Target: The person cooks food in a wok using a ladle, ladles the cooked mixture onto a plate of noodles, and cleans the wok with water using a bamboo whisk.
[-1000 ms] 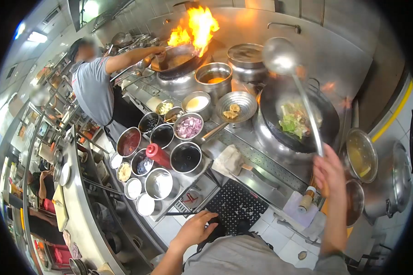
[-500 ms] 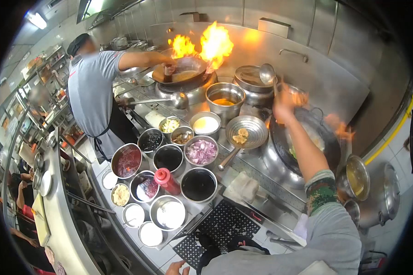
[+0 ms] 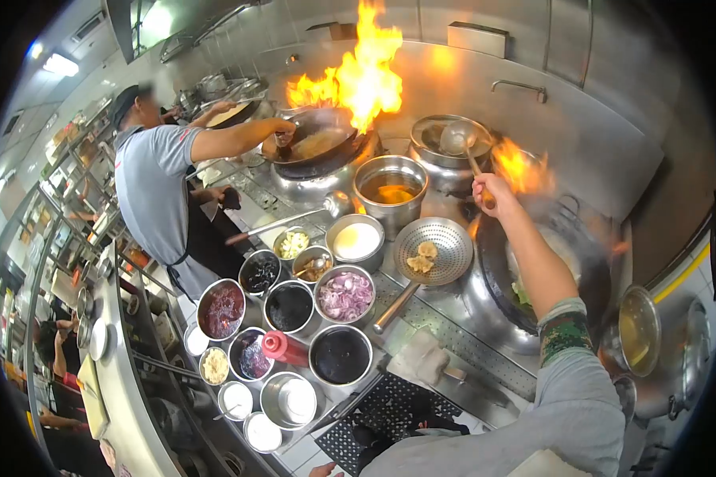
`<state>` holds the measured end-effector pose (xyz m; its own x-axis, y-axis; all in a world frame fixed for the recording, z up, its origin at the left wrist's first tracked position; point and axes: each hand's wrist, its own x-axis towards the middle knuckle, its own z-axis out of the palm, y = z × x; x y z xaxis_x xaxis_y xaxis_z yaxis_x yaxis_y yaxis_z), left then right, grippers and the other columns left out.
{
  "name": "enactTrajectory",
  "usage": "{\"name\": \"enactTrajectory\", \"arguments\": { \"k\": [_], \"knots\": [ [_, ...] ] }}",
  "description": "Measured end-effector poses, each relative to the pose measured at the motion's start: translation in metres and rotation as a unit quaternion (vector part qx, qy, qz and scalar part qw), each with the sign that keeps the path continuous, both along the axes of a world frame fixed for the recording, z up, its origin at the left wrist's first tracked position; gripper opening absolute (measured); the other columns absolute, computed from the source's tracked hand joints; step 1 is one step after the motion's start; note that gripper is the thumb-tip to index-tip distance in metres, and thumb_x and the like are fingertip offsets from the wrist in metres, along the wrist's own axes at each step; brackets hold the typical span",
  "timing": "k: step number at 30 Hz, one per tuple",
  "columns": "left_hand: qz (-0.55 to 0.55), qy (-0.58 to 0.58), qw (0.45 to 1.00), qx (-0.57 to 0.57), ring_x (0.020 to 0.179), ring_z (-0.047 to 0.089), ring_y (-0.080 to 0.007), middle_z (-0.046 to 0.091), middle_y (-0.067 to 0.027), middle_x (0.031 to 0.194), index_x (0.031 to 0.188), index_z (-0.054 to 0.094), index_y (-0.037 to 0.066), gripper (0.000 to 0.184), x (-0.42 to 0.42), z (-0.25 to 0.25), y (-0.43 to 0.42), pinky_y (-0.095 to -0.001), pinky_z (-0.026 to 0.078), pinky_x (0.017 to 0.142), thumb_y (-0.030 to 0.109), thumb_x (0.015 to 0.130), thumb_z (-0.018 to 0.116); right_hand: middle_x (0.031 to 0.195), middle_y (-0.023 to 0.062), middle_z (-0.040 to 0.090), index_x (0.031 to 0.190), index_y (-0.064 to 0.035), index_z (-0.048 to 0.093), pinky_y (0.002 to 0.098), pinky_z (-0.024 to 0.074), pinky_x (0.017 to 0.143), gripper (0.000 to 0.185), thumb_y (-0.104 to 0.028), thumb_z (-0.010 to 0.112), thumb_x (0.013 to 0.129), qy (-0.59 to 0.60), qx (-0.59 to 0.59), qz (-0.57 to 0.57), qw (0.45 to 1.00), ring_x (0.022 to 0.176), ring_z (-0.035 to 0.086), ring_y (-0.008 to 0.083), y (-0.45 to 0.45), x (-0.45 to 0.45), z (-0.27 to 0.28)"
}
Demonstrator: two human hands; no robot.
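Note:
My right hand [image 3: 492,193] is closed round the handle of a ladle [image 3: 457,138]. The ladle's metal bowl is over a round pot [image 3: 428,159] at the back of the stove. Below my right forearm a large dark wok [image 3: 493,262] holds pale food and some green leaf, partly hidden by the arm. A perforated strainer [image 3: 453,258] with a few browned pieces [image 3: 423,257] rests left of the wok. Only a bit of my left hand [image 3: 326,471] shows at the bottom edge; most of its fingers are cut off.
Flames [image 3: 525,167] rise behind my wok. A co-worker [image 3: 155,175] at the left grips another wok [image 3: 322,143] beside tall flames. A pot of amber liquid [image 3: 390,183] stands between. Several seasoning bowls and a red squeeze bottle [image 3: 285,348] crowd the front counter. A folded cloth [image 3: 419,358] lies nearby.
My right hand has moved slightly left and down, and the ladle bowl has lowered toward the back pot. My left hand has slipped mostly below the frame. The co-worker's flames are taller.

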<state>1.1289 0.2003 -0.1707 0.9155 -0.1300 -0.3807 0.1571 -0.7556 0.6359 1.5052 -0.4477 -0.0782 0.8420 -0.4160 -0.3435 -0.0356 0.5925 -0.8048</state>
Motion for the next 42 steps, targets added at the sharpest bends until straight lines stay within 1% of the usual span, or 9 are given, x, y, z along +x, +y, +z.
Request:
{"name": "enactTrajectory", "arguments": {
  "k": [5,8,12,19,30,35,38,39,42],
  "knots": [
    [-0.056,-0.006,0.998,-0.02,0.114,0.058,-0.0387,0.063,-0.022,0.121,0.12,0.062,0.0,0.034,0.036,0.002,-0.006,-0.0451,0.046,0.097,0.021,0.093,0.062,0.065,-0.0012,0.049,0.083,-0.009,0.044,0.0231,0.04,0.043,0.011,-0.006,0.051,0.091,-0.06,0.079,0.042,0.994,0.052,0.049,0.0069,0.027,-0.065,0.064],
    [-0.05,-0.14,0.988,-0.031,0.093,0.067,-0.0336,0.068,-0.0182,0.102,0.108,0.069,0.001,0.03,0.051,-0.001,-0.013,-0.0403,0.053,0.082,0.017,0.083,0.074,0.068,-0.0006,0.049,0.084,-0.008,0.044,0.0224,0.0397,0.043,0.011,-0.005,0.052,0.09,-0.069,0.129,0.069,0.987,0.053,0.05,0.0066,0.048,-0.107,0.086],
    [-0.093,-0.114,0.989,-0.029,0.097,0.066,-0.0334,0.068,-0.0191,0.101,0.11,0.068,0.001,0.032,0.065,0.008,-0.014,-0.0413,0.051,0.085,0.018,0.083,0.073,0.073,-0.0005,0.05,0.085,-0.0058,0.046,0.0191,0.0382,0.044,0.01,-0.005,0.053,0.091,-0.047,0.175,0.11,0.977,0.056,0.051,0.0045,0.102,-0.163,0.113],
    [-0.167,-0.141,0.972,-0.083,0.09,0.064,-0.0375,0.065,-0.0166,0.103,0.113,0.066,0.005,0.032,0.054,-0.012,0.018,-0.0437,0.052,0.078,0.021,0.086,0.071,0.074,-0.0012,0.05,0.09,-0.0028,0.048,0.0195,0.0423,0.043,0.007,-0.008,0.053,0.092,-0.019,0.206,0.174,0.963,0.056,0.051,0.0036,0.184,-0.201,0.107],
    [-0.162,-0.035,0.983,-0.074,0.095,0.065,-0.0363,0.065,-0.0172,0.109,0.117,0.066,0.006,0.033,0.018,-0.016,0.082,-0.0421,0.053,0.083,0.023,0.089,0.068,0.072,0.0012,0.053,0.089,-0.007,0.049,0.0269,0.044,0.039,0.007,-0.006,0.055,0.09,0.008,-0.125,0.135,0.983,0.052,0.051,0.0086,0.28,-0.183,0.062],
    [-0.112,0.056,0.968,-0.219,0.108,0.064,-0.0281,0.065,-0.0145,0.121,0.126,0.062,0.004,0.034,0.009,-0.011,0.085,-0.0365,0.051,0.091,0.022,0.098,0.059,0.072,0.0023,0.053,0.128,-0.0034,0.043,0.0297,0.0452,0.04,0.042,-0.008,0.058,0.089,0.088,-0.322,0.174,0.926,0.05,0.05,0.011,0.276,-0.182,0.024],
    [-0.146,0.141,0.927,-0.315,0.121,0.058,-0.0245,0.061,-0.0141,0.131,0.133,0.057,0.002,0.038,0.014,0.01,0.072,-0.0345,0.044,0.102,0.025,0.103,0.052,0.073,0.0016,0.052,0.135,-0.0034,0.04,0.0302,0.0446,0.041,0.048,-0.012,0.059,0.092,0.103,-0.426,0.158,0.885,0.048,0.049,0.0102,0.292,-0.193,0.006],
    [-0.171,0.169,0.912,-0.333,0.125,0.054,-0.0237,0.059,-0.0142,0.134,0.135,0.055,0.002,0.04,0.02,0.019,0.064,-0.0342,0.041,0.105,0.026,0.104,0.049,0.083,0.0106,0.062,0.138,-0.0028,0.038,0.0378,0.0528,0.057,0.051,-0.016,0.059,0.093,0.114,-0.474,0.162,0.858,0.06,0.062,0.0216,0.292,-0.192,-0.01],
    [-0.3,0.169,0.863,-0.37,0.134,0.046,-0.0248,0.052,-0.0155,0.142,0.139,0.051,0.001,0.046,0.038,0.031,0.038,-0.0349,0.034,0.112,0.031,0.105,0.046,0.102,0.0217,0.067,0.142,-0.0031,0.035,0.0439,0.0531,0.08,0.057,-0.018,0.059,0.093,0.093,-0.593,0.138,0.788,0.086,0.068,0.0357,0.3,-0.184,-0.056]
  ]
}}
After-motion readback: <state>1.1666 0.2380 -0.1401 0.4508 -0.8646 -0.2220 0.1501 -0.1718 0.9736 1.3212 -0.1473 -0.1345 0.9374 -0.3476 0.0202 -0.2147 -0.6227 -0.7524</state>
